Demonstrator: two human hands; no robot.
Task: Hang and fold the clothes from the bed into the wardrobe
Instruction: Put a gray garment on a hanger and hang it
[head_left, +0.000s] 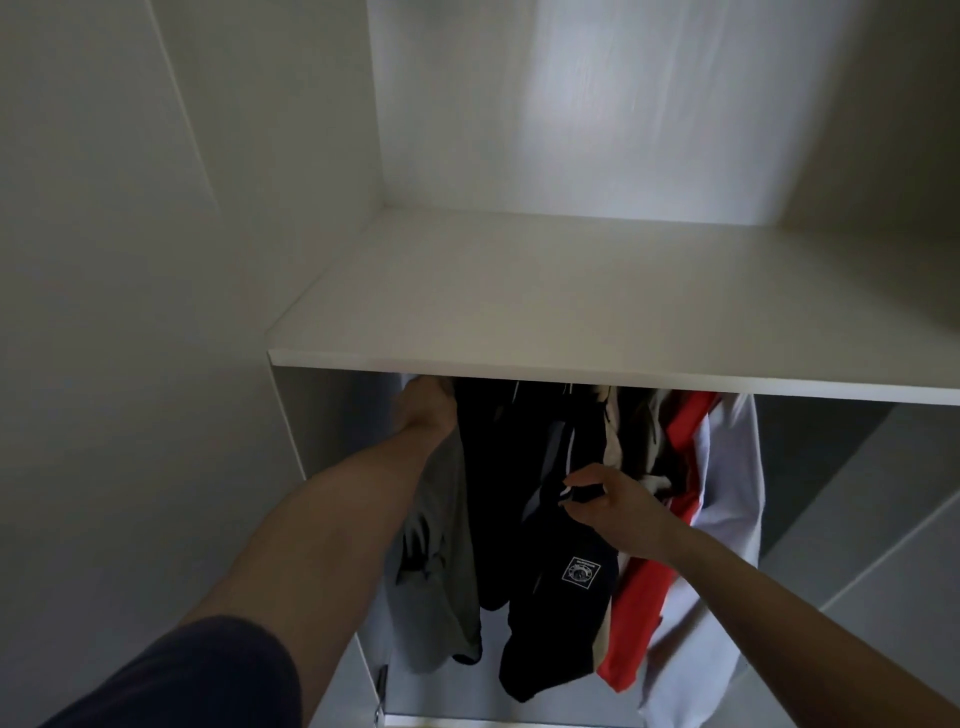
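Note:
I look into a white wardrobe (571, 291) whose shelf hides the rail. Several garments hang below it: a grey one (441, 566) at the left, a black one (488, 493), a navy jacket with a white square logo (561, 597), a red one (644, 587) and a white shirt (727, 519) at the right. My left hand (426, 405) reaches up under the shelf edge above the grey garment; its fingers are hidden. My right hand (608, 504) pinches a fold of the navy jacket between thumb and fingers.
The wardrobe's white side panel (322, 441) stands just left of my left arm. A white wall (130, 312) fills the left. Grey floor tiles (883, 545) show at the right. The upper shelf compartment holds nothing visible.

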